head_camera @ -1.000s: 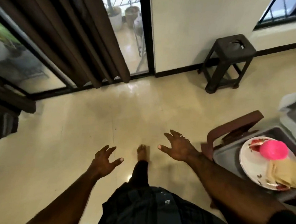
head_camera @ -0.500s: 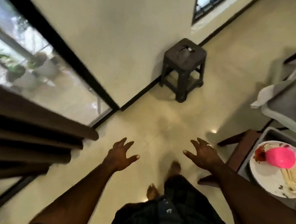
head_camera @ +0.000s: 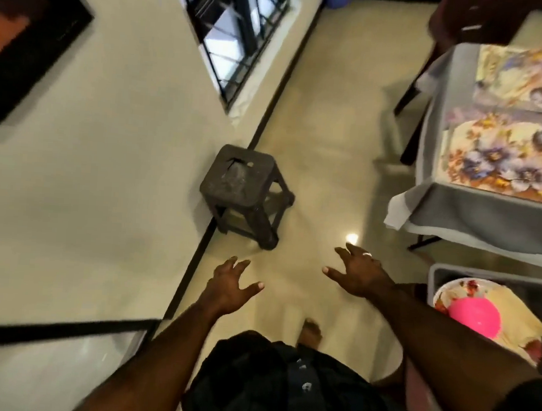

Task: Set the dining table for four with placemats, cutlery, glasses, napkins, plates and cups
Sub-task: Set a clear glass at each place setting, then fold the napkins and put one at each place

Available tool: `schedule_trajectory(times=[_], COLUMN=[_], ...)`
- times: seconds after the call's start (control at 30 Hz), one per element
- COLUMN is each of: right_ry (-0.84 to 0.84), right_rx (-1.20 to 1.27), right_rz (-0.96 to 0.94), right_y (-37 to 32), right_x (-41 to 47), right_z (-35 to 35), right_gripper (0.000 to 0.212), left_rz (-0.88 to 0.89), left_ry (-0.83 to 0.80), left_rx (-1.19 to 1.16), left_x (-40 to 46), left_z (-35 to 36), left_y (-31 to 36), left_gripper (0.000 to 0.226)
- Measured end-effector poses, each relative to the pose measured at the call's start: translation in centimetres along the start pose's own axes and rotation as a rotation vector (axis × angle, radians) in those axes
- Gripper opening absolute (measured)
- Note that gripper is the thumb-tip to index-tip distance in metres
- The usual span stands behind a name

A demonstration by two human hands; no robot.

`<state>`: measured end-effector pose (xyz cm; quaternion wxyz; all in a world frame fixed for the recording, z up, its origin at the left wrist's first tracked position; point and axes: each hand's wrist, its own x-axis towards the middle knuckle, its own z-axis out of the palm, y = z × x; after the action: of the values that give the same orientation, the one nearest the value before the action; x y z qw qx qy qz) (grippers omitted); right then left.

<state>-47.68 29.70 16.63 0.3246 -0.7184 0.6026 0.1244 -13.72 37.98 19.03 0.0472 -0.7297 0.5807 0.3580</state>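
A room with a pale glossy floor [head_camera: 324, 151] and a cream wall [head_camera: 112, 162] is seen from above, with a barred window [head_camera: 237, 33] set in the wall and a dark stool [head_camera: 244, 184] standing against the skirting, ahead of the left fingers. The left hand [head_camera: 228, 286] and the right hand [head_camera: 359, 274] are both held out over the floor with fingers spread and relaxed; nothing is grasped by either. To the right of the right fingers and a little ahead, the bench [head_camera: 455, 218] is draped in a grey cloth, and two floral placemats [head_camera: 507, 157] are already laid flat on it side by side, touching or nearly so, their long edges running along the near edge of the bench. Just beside the right forearm, behind the right fingers, a grey tub [head_camera: 444, 273] is seen holding a white plate [head_camera: 446, 294], a pink cup [head_camera: 475, 317] lying mouth down on it, and folded cream napkins [head_camera: 518, 319]. The step in hand is judged to be a walk toward the bench to continue the setting. It would best be done by the tub's contents being lifted one at a time, the plate kept level and the cup turned upright, with each piece centred on a placemat. Cutlery and glasses are not visible.
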Motion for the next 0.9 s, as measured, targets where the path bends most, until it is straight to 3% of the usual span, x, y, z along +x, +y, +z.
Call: schedule_trajectory(times=[0.2, 0.37, 0.53, 0.73, 0.9], right_ry=[0.246, 0.309, 0.379, 0.506, 0.540], right_rx=[0.201, 0.397, 0.612, 0.820, 1.027], right_rz=[0.275, 0.608, 0.932, 1.201, 1.232], right_y=[6.6, 11.6, 11.8, 13.9, 18.5], right_x=[3.3, -1.8, -9.8, -14.2, -14.8], right_z=[-6.3, -3.8, 2.2, 9.9, 11.6], right_gripper=[0.113, 0.113, 0.089, 0.117, 0.085], left_rz=[0.297, 0.577, 0.857, 1.072, 1.114], left_ry=[-0.127, -0.280, -0.475, -0.593, -0.605], left_rx=[0.179, 0.373, 0.572, 0.743, 0.853], left_x=[13.9, 23.1, 24.6, 22.1, 19.3], left_z=[-5.0, -4.4, -1.2, 5.9, 13.7], left_y=[10.2, 20.6, 30.1, 40.2, 47.0], left_gripper=[0.089, 0.089, 0.087, 0.081, 0.083])
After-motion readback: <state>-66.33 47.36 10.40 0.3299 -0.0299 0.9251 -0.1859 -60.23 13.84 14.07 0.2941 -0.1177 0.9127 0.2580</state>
